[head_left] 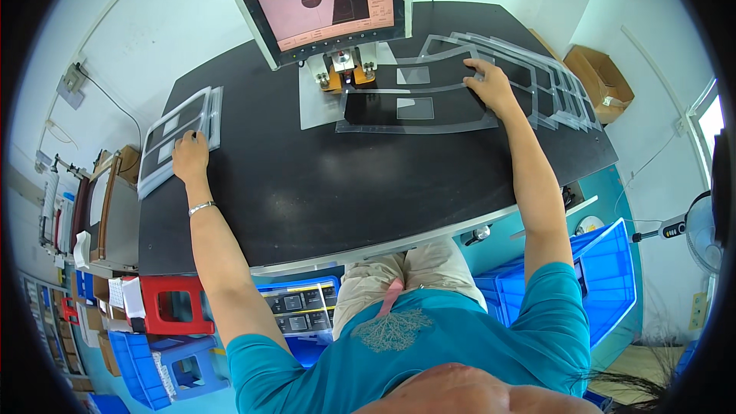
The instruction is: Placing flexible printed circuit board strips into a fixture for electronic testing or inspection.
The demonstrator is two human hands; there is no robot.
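My left hand rests on a stack of clear plastic sheets at the table's left side. Its fingers are drawn together, and a small dark spot shows at the fingertips; what they grip is not plain. My right hand pinches the edge of a clear plastic sheet with a curved frame-like border and a small rectangular window. This sheet's left end lies at the orange-and-metal stage under the monitor. Further clear sheets lie fanned and overlapping to the right of that hand.
A monitor showing a dark round spot stands at the back of the black table. A cardboard box is beyond the right edge. Blue bins, a red stool and a fan surround the table.
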